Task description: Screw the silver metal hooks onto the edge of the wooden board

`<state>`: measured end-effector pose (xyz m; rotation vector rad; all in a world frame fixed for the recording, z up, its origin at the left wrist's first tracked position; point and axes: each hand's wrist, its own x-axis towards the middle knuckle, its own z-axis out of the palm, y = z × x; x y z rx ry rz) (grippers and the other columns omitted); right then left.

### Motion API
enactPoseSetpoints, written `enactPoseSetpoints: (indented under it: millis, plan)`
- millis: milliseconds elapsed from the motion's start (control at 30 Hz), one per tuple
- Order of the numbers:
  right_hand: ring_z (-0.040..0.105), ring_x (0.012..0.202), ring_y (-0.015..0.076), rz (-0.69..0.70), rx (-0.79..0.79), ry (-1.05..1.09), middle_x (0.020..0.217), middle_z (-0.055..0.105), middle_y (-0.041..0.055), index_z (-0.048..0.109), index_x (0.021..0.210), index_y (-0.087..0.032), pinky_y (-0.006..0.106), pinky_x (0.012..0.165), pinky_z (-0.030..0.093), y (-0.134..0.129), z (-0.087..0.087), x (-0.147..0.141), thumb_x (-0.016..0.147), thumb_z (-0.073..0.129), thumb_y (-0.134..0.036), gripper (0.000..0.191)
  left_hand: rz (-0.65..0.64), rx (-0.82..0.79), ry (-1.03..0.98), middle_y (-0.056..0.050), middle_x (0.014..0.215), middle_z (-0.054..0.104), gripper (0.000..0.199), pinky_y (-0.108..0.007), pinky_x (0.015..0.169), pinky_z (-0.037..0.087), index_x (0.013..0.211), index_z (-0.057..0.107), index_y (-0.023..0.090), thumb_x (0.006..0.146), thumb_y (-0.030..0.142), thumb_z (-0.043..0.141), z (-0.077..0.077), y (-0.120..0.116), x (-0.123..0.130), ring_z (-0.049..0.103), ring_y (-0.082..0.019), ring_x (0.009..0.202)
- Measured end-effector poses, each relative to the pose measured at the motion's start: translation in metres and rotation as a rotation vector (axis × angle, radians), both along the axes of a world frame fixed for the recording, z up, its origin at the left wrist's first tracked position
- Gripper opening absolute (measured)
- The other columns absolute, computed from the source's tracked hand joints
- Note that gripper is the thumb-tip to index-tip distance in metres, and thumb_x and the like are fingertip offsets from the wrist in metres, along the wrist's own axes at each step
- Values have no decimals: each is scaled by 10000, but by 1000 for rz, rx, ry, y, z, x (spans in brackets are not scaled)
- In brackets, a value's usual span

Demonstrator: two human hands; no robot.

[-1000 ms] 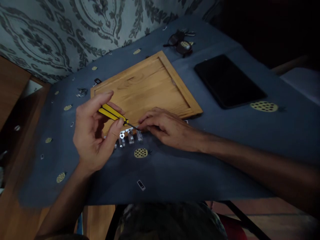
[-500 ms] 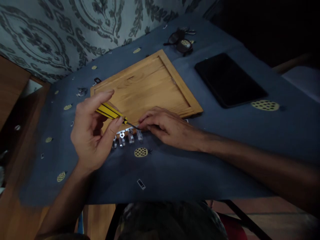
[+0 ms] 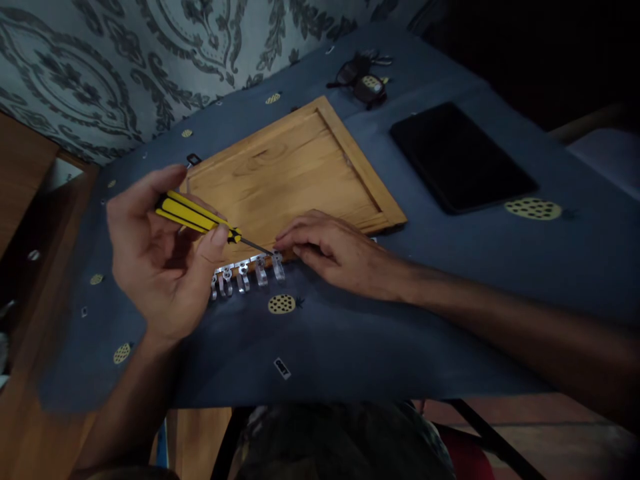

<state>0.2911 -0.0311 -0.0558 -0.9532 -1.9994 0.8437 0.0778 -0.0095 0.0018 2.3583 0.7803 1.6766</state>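
My left hand (image 3: pixel 160 260) holds a yellow and black screwdriver (image 3: pixel 197 215) between thumb and fingers, its index finger raised off the handle. The shaft slants down to the right, its tip at the right end of a metal hook rail (image 3: pixel 243 268). Several silver hooks hang from that rail along the near edge of a framed wooden board (image 3: pixel 280 177). Beside the tip, my right hand (image 3: pixel 327 247) rests on the board's near edge with its fingertips pinched by the rail's end. Whatever those fingertips hold, if anything, is hidden.
A black tablet (image 3: pixel 463 157) lies right of the board. Dark sunglasses (image 3: pixel 363 83) sit behind it, with small metal items at their side. The blue pineapple-print tablecloth (image 3: pixel 375 347) covers the table, which meets a patterned wall covering (image 3: pixel 195 40) at the back.
My left hand has moved left and tilted back along with the screwdriver handle, uncovering more of the hooks. The tip stays near the rail's right end, and my right hand barely moves.
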Motion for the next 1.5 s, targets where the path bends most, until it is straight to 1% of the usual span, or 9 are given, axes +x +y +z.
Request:
enactPoseSetpoints:
  millis: [133, 333, 467, 533, 733, 900, 1067, 1367, 1500]
  plan:
    - [650, 1036, 223, 20, 1, -19, 1022, 741, 83, 736, 1031, -188, 420, 976, 508, 0, 1, 0, 916, 492, -61, 297, 13, -38, 53, -29, 1185, 607, 565, -265, 693, 630, 1285, 658, 308, 780, 480, 844, 1, -6, 2, 658, -108, 805]
    - [649, 1047, 210, 20, 3, -38, 1049, 742, 76, 738, 1040, -188, 407, 990, 496, 0, 1, 0, 927, 503, -70, 286, -27, -81, 56, -19, 1217, 601, 540, -228, 709, 635, 1313, 646, 300, 809, 306, 838, -2, -7, 2, 663, -93, 845]
    - [649, 1051, 213, 19, 19, -36, 1052, 746, 83, 740, 1037, -169, 406, 983, 497, 0, 0, 0, 917, 507, -53, 287, 29, -119, 89, -7, 1226, 582, 534, -361, 857, 668, 1296, 627, 334, 804, 355, 832, -4, -9, -1, 695, -190, 1026]
    - [648, 1058, 219, 17, 26, -41, 1064, 747, 91, 743, 1045, -161, 409, 979, 499, 0, -1, 0, 916, 512, -53, 285, 39, -138, 95, -8, 1234, 577, 555, -403, 877, 670, 1291, 616, 347, 786, 377, 844, -3, -11, -1, 687, -231, 1086]
    - [651, 1051, 208, 16, 26, -57, 1056, 747, 55, 750, 1039, -209, 395, 975, 498, -1, 0, 0, 909, 530, -49, 301, 16, -194, 123, -12, 1250, 577, 515, -319, 757, 670, 1326, 614, 401, 867, 207, 742, 2, -15, 2, 671, -151, 887]
    - [644, 1063, 208, 16, 32, -62, 1073, 743, 64, 742, 1045, -199, 387, 973, 496, -1, -1, 0, 921, 536, -63, 276, 37, -146, 142, 4, 1214, 601, 574, -337, 769, 682, 1305, 634, 399, 790, 248, 838, 2, -14, 1, 673, -167, 910]
    - [638, 1048, 215, 18, 15, -71, 1068, 739, 89, 738, 1053, -169, 392, 971, 484, 0, 0, -1, 929, 519, -67, 271, 85, -90, 163, 18, 1207, 625, 577, -293, 786, 666, 1300, 655, 402, 803, 158, 819, 3, -19, 2, 685, -153, 920]
    - [634, 1048, 215, 21, 12, -79, 1060, 742, 80, 737, 1052, -178, 385, 959, 481, 0, 1, -1, 924, 521, -58, 279, -100, -37, 289, -12, 1315, 571, 632, -309, 744, 677, 1432, 534, 378, 861, 314, 798, 5, -7, -6, 708, -146, 933]
    - [639, 1036, 215, 22, 22, -77, 1051, 746, 82, 736, 1053, -168, 390, 954, 483, 0, 0, -1, 925, 518, -56, 277, -63, -86, 246, -11, 1310, 563, 595, -325, 773, 666, 1402, 561, 391, 878, 191, 760, 3, -12, -3, 697, -153, 930]
